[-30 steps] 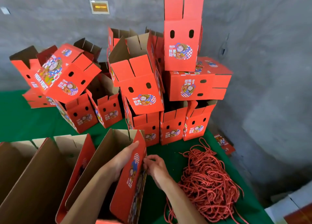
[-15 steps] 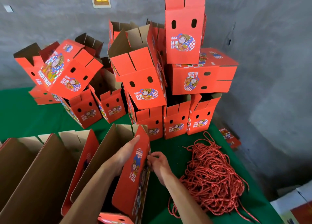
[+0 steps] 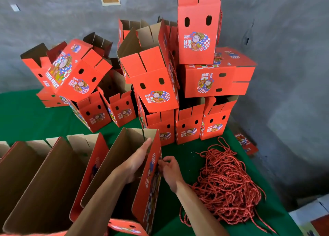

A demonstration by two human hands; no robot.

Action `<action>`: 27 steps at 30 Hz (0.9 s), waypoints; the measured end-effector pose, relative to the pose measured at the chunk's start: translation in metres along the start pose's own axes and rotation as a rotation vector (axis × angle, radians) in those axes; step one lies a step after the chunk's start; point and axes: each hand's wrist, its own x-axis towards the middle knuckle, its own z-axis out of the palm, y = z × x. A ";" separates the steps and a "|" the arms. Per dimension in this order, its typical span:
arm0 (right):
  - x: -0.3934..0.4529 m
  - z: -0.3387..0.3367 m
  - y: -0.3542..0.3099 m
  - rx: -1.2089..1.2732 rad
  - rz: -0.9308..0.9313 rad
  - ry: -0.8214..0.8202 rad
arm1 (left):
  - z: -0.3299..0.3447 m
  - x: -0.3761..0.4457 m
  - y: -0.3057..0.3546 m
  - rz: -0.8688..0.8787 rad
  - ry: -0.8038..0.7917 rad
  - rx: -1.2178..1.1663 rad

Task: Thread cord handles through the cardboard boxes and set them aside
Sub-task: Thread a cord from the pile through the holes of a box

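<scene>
An open red cardboard box (image 3: pixel 151 182) stands in front of me on the green table (image 3: pixel 26 118). My left hand (image 3: pixel 137 159) reaches inside it, fingers straight and flat against the inner face of its right wall. My right hand (image 3: pixel 169 170) is outside that wall with curled fingers pinching at its surface near the top; what it pinches is too small to make out. A heap of red cord (image 3: pixel 226 187) lies on the table just right of my right arm.
A pile of red boxes (image 3: pixel 156 86) with handle holes is stacked at the back against the grey wall. More open boxes (image 3: pixel 44 178) stand in a row to my left. A flat red piece (image 3: pixel 245 143) lies off the table's right edge.
The view has tilted slightly, so the stack sits higher in frame. Both hands stay at the box's right wall, the right hand edging a little closer to it.
</scene>
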 end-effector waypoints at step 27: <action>0.000 -0.034 0.017 -0.735 -0.232 -0.136 | -0.003 0.022 -0.007 0.057 0.281 0.495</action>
